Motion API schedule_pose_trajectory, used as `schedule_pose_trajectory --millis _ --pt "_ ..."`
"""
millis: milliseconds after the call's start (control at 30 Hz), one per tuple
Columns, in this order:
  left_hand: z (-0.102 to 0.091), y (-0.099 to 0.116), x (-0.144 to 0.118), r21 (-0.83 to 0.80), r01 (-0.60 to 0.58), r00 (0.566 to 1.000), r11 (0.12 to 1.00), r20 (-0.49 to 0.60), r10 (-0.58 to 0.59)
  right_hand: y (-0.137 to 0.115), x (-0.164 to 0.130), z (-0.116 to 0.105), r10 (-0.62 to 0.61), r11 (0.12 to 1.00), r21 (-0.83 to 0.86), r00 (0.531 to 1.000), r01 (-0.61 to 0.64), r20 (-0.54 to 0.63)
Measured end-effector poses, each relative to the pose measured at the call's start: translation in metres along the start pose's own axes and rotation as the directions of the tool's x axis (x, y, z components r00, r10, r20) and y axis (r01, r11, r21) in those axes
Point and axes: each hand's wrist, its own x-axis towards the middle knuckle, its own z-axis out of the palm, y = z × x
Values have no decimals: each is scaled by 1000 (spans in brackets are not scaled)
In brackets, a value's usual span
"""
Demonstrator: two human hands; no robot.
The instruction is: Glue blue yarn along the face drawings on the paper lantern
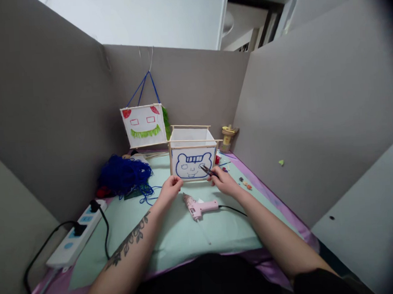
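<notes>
So the white paper box lantern with a blue bear face on a stick frame (pixel 191 158) sits right in front of both hands. Left hand (pixel 171 187) pinches its lower left corner; right hand (pixel 222 181) is clamped on small dark snips (pixel 206 170), blades pointing left at the face.

A craft workstation inside a partitioned cubicle: grey divider panels (pixel 48 111) wall in three sides of a desk covered by a pale green mat (pixel 188 231). A pink glue gun (pixel 198 206), blue yarn (pixel 125 174), a power strip (pixel 77 234) and handmade paper lanterns (pixel 144 125) at centre frame mark it as a hobby bench.
</notes>
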Motion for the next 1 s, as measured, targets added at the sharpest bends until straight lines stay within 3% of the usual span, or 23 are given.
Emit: schedule_pose_trajectory --millis 133,300,1000 --pt "-1 1 0 17 -1 1000 1000 -2 1 -3 11 -4 -84 983 -171 992 66 -97" --pt "-3 -3 1 19 -5 1000 1000 -4 6 -10 24 2 -62 940 -342 976 -13 -207" --pt "-3 -4 2 18 -26 1000 999 8 26 -16 39 6 -37 904 -425 980 -51 -195"
